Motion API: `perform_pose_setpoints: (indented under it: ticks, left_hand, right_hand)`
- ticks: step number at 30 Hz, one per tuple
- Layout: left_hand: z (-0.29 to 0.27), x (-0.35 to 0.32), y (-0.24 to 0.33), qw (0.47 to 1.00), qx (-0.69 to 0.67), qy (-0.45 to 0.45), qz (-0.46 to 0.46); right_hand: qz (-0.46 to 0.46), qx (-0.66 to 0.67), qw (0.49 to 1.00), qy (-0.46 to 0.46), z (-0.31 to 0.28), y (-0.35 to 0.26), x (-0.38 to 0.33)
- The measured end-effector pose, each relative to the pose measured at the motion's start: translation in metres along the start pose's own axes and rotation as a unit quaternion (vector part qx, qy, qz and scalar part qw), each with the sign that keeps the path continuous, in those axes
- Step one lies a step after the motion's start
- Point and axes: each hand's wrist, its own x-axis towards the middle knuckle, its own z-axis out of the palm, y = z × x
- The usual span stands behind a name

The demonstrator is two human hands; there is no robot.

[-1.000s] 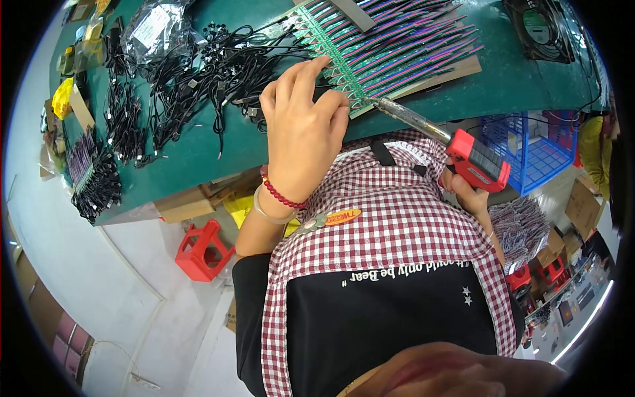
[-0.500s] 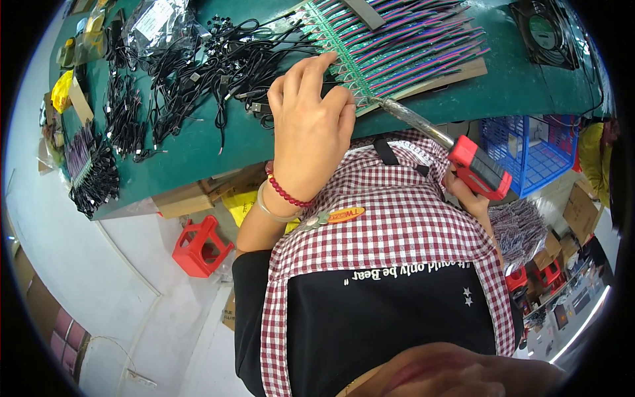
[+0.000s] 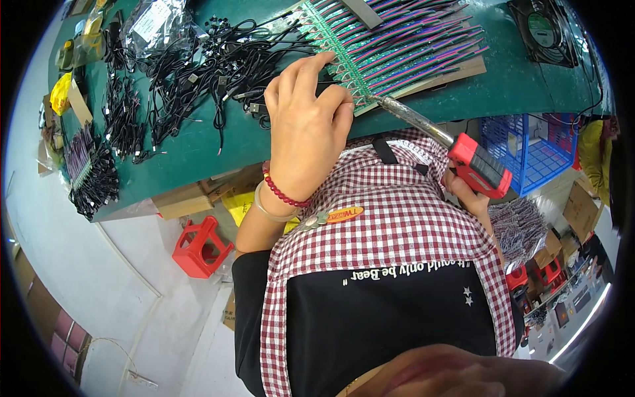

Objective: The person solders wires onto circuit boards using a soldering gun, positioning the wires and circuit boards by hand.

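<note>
My left hand (image 3: pixel 305 129) hovers over the near edge of a green circuit strip board (image 3: pixel 390 49) with rows of purple and pink wires, its fingertips touching the board's lower left corner. A red bead bracelet circles that wrist. My right hand (image 3: pixel 466 192) grips a red-handled soldering iron (image 3: pixel 456 149). Its metal tip rests at the board's near edge, just right of my left fingers. The board lies on a green bench (image 3: pixel 218 142).
Piles of black cables (image 3: pixel 192 66) cover the bench's left half. A black fan (image 3: pixel 546 30) sits at the far right. A blue wire basket (image 3: pixel 536 152) hangs at the bench's right edge. A red plastic stool (image 3: pixel 198 248) stands on the floor below.
My left hand has slid slightly right along the board's edge. The soldering iron tip stays at the board, shifted a little with it.
</note>
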Motion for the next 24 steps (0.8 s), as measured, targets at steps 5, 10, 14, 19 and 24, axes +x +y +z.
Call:
perform_pose_setpoints:
  ticks: [5, 10, 14, 19, 24]
  left_hand:
    - [0.0009, -0.0016, 0.0011, 1.000, -0.002, 0.003, -0.006]
    - [0.0013, 0.0007, 0.0009, 1.000, -0.009, -0.008, -0.001]
    - [-0.0008, -0.0008, 0.0005, 1.000, 0.011, -0.013, -0.002]
    - [0.0002, -0.0005, 0.0002, 1.000, 0.000, -0.011, -0.002]
    - [-0.0014, 0.0010, 0.0004, 1.000, 0.010, -0.014, 0.002]
  right_hand:
    - [-0.017, -0.038, 0.999, 0.003, 0.0039, -0.0050, 0.0021]
    - [-0.026, -0.028, 0.999, -0.018, -0.0028, -0.0003, -0.0003]
    - [-0.010, -0.014, 0.999, -0.044, -0.0049, 0.0027, 0.0030]
    - [-0.022, -0.070, 0.997, -0.029, -0.0026, 0.0005, 0.0035]
    - [-0.028, -0.014, 0.999, 0.008, -0.0004, -0.0010, 0.0010]
